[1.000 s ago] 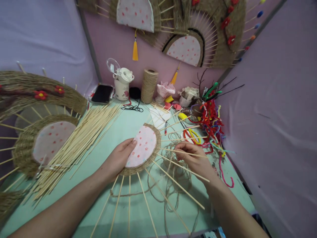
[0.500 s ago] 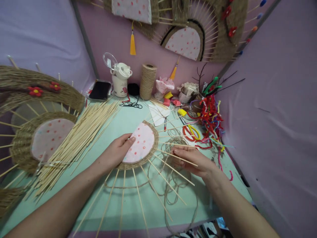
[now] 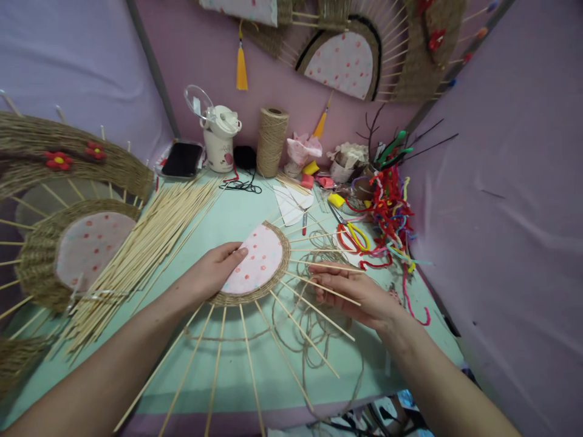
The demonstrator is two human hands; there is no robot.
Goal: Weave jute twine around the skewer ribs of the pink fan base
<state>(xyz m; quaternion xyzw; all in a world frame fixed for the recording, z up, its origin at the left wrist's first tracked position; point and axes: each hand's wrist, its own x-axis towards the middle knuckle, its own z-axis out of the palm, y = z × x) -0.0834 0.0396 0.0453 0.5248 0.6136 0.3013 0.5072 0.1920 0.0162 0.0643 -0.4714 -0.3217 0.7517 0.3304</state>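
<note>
Resting flat on the pink dotted cloth disc (image 3: 257,261), the left hand (image 3: 214,273) lay open, its fingers stretched over the left edge of the disc and pressing it down on the green table (image 3: 237,218). The disc sat between the two hands, ringed by a narrow band of woven twine (image 3: 273,285), and thin bamboo sticks (image 3: 300,331) spread out from under it like rays, toward the person and to the right.

The right hand (image 3: 353,294) was just to the right of the disc, palm partly turned up, fingers half curled around some of these sticks; whether it also pinched the loose twine (image 3: 319,331) lying under it I cannot tell. This twine made loops on the table below and between the hands.

To the left of the left hand a big bundle of loose bamboo sticks (image 3: 150,243) lay slanted, and further left was a larger woven fan piece (image 3: 86,249) with the same dotted cloth. Beyond the right hand lay scissors with red and yellow handles (image 3: 350,233) and a heap of coloured pipe cleaners (image 3: 392,212). Far behind both hands, near the pink wall, stood a spool of twine (image 3: 272,141), a white cup with a lid (image 3: 221,142) and a dark phone (image 3: 182,159).
</note>
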